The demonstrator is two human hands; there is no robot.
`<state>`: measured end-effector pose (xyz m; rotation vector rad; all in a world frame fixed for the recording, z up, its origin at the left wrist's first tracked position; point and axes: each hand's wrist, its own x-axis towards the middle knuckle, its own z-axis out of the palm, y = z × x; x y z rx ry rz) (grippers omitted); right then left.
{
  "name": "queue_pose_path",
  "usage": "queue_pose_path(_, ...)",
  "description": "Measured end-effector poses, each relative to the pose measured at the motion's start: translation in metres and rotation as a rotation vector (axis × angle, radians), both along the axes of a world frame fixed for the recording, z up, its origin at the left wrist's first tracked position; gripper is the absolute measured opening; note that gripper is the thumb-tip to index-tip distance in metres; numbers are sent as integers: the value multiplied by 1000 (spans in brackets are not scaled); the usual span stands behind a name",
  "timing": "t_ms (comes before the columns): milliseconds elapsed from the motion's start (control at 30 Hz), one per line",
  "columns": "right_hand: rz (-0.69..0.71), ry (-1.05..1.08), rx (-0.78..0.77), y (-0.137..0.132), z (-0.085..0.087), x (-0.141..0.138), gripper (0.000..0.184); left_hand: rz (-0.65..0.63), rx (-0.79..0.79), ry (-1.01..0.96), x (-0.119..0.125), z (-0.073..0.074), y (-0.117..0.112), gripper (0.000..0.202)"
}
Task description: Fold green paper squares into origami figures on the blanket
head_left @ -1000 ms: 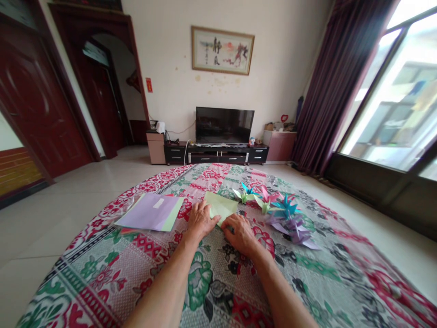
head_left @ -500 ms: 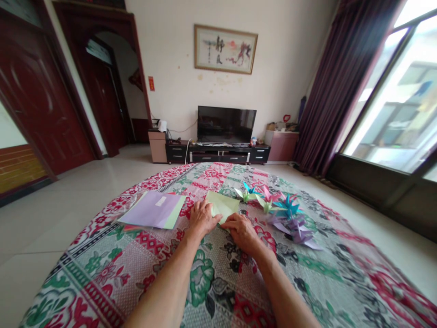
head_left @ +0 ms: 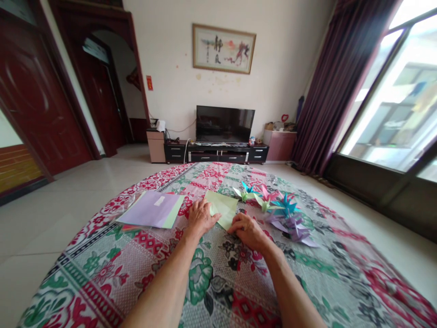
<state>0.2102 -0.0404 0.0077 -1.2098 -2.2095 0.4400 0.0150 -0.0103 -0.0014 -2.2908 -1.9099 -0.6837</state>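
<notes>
A light green sheet of origami paper (head_left: 223, 207) lies on the patterned tablecloth between my hands. My left hand (head_left: 202, 216) rests on its left edge, fingers apart and thumb stretched toward the paper's lower part. At the lower right corner, my right hand (head_left: 247, 229) has its fingers bent and drawn together on the paper's edge; the thumb is partly hidden. To the right sit several folded paper cranes: light green (head_left: 244, 194), pink (head_left: 266, 195), blue (head_left: 287, 205) and purple (head_left: 297, 228).
Left of my hands lies a stack of coloured paper, a purple sheet (head_left: 148, 212) on top, partly in a clear wrapper. The round table's flowered tablecloth (head_left: 201, 273) spreads beneath everything. Beyond it stand a television (head_left: 224, 124) and a low black cabinet (head_left: 208, 157).
My right hand has slid to the right along the paper's near edge, uncovering more of the sheet. My left hand keeps its place on the left edge.
</notes>
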Motion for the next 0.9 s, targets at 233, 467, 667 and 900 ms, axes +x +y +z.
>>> queue_pose_path(233, 10, 125, 195, 0, 6, -21, 41, 1, -25, 15, -1, -1, 2, 49)
queue_pose_path(467, 86, 94, 178, 1, -9, -39, 35, 4, -35, 6, -3, -5, 5, 48)
queue_pose_path(667, 21, 83, 140, -1, -10, -39, 34, -68, -44, -53, -11, -3, 14, 51)
queue_pose_path(900, -9, 32, 116, -2, -8, -40, 35, -104, -40, -94, -20, -3, 24, 44)
